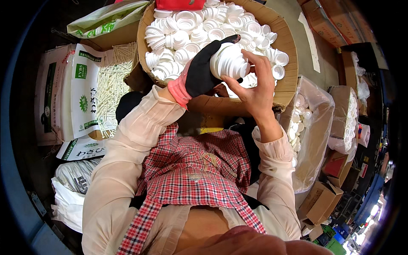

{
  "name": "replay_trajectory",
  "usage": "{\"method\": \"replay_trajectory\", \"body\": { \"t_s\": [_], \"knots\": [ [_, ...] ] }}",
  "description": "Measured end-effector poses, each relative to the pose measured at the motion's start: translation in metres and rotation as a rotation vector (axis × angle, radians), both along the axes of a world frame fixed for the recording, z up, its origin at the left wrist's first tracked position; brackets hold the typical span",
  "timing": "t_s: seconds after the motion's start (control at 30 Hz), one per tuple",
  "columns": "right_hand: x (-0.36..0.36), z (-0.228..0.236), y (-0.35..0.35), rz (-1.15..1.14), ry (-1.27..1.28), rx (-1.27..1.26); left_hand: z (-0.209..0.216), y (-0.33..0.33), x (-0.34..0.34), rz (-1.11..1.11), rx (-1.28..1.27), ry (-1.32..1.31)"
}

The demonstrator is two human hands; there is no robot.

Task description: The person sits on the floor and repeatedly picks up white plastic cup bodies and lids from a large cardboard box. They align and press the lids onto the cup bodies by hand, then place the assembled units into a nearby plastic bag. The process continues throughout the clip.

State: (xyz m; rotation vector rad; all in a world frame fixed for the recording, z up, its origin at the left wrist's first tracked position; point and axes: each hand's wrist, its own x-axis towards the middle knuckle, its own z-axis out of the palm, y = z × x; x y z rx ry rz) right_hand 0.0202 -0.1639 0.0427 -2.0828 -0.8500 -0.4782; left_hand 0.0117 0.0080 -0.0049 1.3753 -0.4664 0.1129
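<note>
My left hand point(203, 70), in a black glove with a pink cuff, is closed around a white ribbed plastic piece point(227, 62). The piece is stepped, narrowing toward its right end. From the right, my bare right hand point(258, 80) pinches that narrow end between thumb and fingers. Both hands are over a large cardboard box point(290, 55), heaped with similar white plastic pieces point(183, 25). Some of those pieces appear nested in stacks. The inner side of the left palm is hidden behind the held piece.
Left of the box, many thin white sticks point(114, 78) lie in an opened printed bag point(87, 63). To the right stands a plastic-lined box point(314, 127) with round white parts. A red object point(180, 4) rests on the far rim. Smaller cartons point(321, 202) stand at lower right.
</note>
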Motion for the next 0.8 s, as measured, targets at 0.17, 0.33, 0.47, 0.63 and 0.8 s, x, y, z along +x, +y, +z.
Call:
{"method": "replay_trajectory", "body": {
  "t_s": [0.17,0.33,0.47,0.63,0.8],
  "knots": [
    [-0.001,-0.002,0.002,-0.016,-0.009,-0.007,0.0,-0.003,0.002,0.112,0.086,-0.162],
    [-0.003,-0.001,0.004,-0.021,-0.018,-0.002,0.004,-0.002,0.0,0.126,0.108,-0.167],
    [-0.004,-0.004,0.003,-0.022,0.004,-0.001,0.014,-0.003,-0.007,-0.078,-0.17,0.145],
    [-0.004,-0.004,0.002,0.046,0.163,0.108,0.03,-0.002,-0.018,-0.186,-0.342,0.499],
    [0.019,-0.022,0.007,0.012,0.977,0.664,0.018,-0.017,-0.013,-0.199,-0.303,0.365]
  ]
}}
